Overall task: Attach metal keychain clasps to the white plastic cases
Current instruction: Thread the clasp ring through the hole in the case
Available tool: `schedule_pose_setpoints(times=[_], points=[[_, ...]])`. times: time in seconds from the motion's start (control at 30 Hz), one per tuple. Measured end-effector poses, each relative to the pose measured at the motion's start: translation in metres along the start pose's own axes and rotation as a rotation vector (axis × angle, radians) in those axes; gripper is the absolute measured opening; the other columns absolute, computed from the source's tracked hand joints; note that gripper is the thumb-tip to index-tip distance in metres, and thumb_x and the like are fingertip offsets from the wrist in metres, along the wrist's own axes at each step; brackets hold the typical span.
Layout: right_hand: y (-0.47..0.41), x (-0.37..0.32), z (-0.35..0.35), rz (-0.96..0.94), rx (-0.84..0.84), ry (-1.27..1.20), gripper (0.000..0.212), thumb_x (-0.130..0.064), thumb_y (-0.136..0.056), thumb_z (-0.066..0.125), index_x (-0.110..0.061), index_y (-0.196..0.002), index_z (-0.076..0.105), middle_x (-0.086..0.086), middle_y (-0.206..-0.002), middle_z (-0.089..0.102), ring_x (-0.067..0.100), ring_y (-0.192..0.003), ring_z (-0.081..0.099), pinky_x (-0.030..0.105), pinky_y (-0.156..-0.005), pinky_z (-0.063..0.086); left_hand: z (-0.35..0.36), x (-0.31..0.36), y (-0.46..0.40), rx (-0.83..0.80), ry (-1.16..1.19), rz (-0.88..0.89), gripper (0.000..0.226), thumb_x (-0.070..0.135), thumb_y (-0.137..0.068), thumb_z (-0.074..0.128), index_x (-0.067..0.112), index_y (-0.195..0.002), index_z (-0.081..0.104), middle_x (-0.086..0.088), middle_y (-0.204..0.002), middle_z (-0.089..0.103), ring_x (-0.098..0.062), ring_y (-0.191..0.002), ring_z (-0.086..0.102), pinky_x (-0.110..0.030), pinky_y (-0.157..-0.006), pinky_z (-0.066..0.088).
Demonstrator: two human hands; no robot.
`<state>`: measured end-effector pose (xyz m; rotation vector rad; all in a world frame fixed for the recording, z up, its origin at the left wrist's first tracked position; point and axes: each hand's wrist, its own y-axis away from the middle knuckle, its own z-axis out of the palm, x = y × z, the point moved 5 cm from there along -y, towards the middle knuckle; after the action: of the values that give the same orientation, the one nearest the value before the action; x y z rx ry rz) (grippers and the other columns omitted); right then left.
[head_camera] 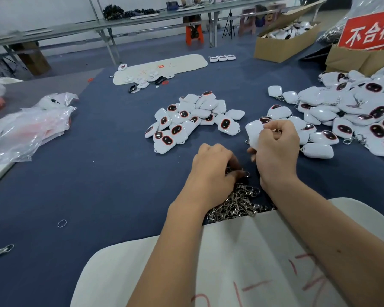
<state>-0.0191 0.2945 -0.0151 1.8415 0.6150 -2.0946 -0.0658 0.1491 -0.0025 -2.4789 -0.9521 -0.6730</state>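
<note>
**A:** What do you have in the hands at this moment?

**B:** My right hand (275, 149) is curled around one white plastic case (254, 134), and it holds it up just above the table (98, 173), in front of the big pile of cases on the right (353, 116). My left hand (211, 167) is down in the heap of metal keychain clasps (237, 202), with the fingers bent into it. I think it pinches one clasp near the ring that shows at the fingertips, but the fingers hide it, so I cannot say it for sure.

**A:** How will the case handle?

**B:** I judge it light and stiff. It is a glossy, rounded shell, so probably a little slippery; I would hold it by the flat sides and keep free the corner where the small loop is. The cases in the middle pile (193, 120) show a dark oval window with a red rim, and it may scratch.

**A:** And the clasps?

**B:** They are small, hard, shiny steel parts with split rings, and they lie tangled together. If I lift one, others may come with it. It is best to take one by the ring and shake it free.

**A:** What is the surface?

**B:** A dark blue cloth, matte and soft, so things do not slide much. A loose ring (62, 223) and one single clasp (1, 251) lie apart on the left.
</note>
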Motion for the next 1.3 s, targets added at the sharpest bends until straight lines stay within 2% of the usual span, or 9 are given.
schedule_pose_setpoints(times=[0.17,0.37,0.5,0.7,0.8,0.93,1.07,1.23,1.3], points=[[0.003,-0.006,0.012,-0.059,-0.216,0.075,0.012,-0.017,-0.090,0.058,-0.019,-0.081,0.065,-0.004,-0.048,0.056,0.013,-0.045,0.051,0.027,-0.049,0.038,-0.010,-0.012,0.003,0.208,0.277,-0.104,0.021,0.019,-0.094,0.071,0.031,-0.081,0.060,0.011,-0.077,0.063,-0.007,-0.080,0.057,-0.025,-0.071,0.046],[0.023,-0.015,0.029,-0.250,-0.626,0.259,0.036,-0.029,-0.103,0.062,-0.015,-0.071,0.071,-0.006,-0.043,0.048,0.006,-0.042,0.037,0.020,-0.047,0.032,-0.026,-0.023,0.007,0.458,0.554,-0.169,0.024,0.012,-0.084,0.084,0.023,-0.085,0.063,0.007,-0.073,0.067,-0.006,-0.063,0.064,-0.014,-0.058,0.049],[0.020,-0.017,0.025,-0.244,-0.578,0.303,0.035,-0.026,-0.104,0.062,-0.015,-0.071,0.070,-0.008,-0.046,0.047,0.008,-0.046,0.036,0.025,-0.049,0.033,-0.025,-0.024,0.006,0.442,0.601,-0.193,0.024,0.012,-0.078,0.089,0.019,-0.083,0.067,0.004,-0.075,0.071,-0.006,-0.069,0.069,-0.015,-0.063,0.054],[0.018,-0.019,0.023,-0.268,-0.449,0.369,0.042,-0.028,-0.107,0.055,-0.001,-0.075,0.059,0.019,-0.066,0.058,0.014,-0.061,0.045,0.041,-0.063,0.042,-0.027,-0.025,0.006,0.419,0.764,-0.203,0.013,0.004,-0.082,0.084,0.011,-0.083,0.073,-0.006,-0.072,0.075,-0.015,-0.066,0.075,-0.023,-0.065,0.058],[0.016,-0.019,0.019,-0.275,-0.398,0.367,0.035,-0.028,-0.103,0.062,-0.006,-0.076,0.064,-0.001,-0.060,0.059,0.008,-0.057,0.049,0.030,-0.061,0.042,-0.030,-0.026,0.005,0.438,0.796,-0.214,0.011,0.000,-0.086,0.078,0.010,-0.085,0.076,-0.007,-0.077,0.077,-0.018,-0.070,0.076,-0.031,-0.075,0.061],[0.021,-0.026,0.020,-0.357,-0.412,0.332,0.004,-0.021,-0.097,0.071,-0.018,-0.097,0.073,-0.002,-0.081,0.069,0.010,-0.064,0.061,0.023,-0.065,0.048,-0.032,-0.027,0.006,0.478,0.698,-0.227,0.010,-0.001,-0.086,0.076,0.010,-0.084,0.076,-0.003,-0.076,0.076,-0.016,-0.070,0.073,-0.022,-0.071,0.058],[0.030,-0.028,0.027,-0.460,-0.530,0.429,0.007,-0.012,-0.096,0.071,-0.015,-0.096,0.078,-0.005,-0.090,0.073,0.013,-0.084,0.066,0.033,-0.072,0.052,-0.032,-0.024,0.007,0.488,0.669,-0.231,0.011,0.002,-0.085,0.078,0.012,-0.087,0.075,-0.002,-0.076,0.075,-0.016,-0.071,0.073,-0.020,-0.067,0.057],[0.027,-0.025,0.027,-0.347,-0.553,0.295,0.012,-0.009,-0.100,0.065,-0.013,-0.095,0.075,-0.004,-0.085,0.073,0.020,-0.068,0.066,0.017,-0.059,0.049,-0.030,-0.029,0.007,0.496,0.620,-0.279,0.013,0.008,-0.084,0.081,0.017,-0.084,0.072,-0.002,-0.075,0.073,-0.018,-0.073,0.071,-0.019,-0.064,0.055],[0.028,-0.024,0.029,-0.338,-0.598,0.287,0.011,-0.009,-0.100,0.066,-0.011,-0.092,0.074,-0.006,-0.079,0.072,0.025,-0.065,0.065,0.019,-0.056,0.048,-0.030,-0.029,0.007,0.487,0.611,-0.294,0.015,0.010,-0.082,0.083,0.020,-0.085,0.071,0.000,-0.075,0.073,-0.015,-0.071,0.071,-0.019,-0.065,0.056]])
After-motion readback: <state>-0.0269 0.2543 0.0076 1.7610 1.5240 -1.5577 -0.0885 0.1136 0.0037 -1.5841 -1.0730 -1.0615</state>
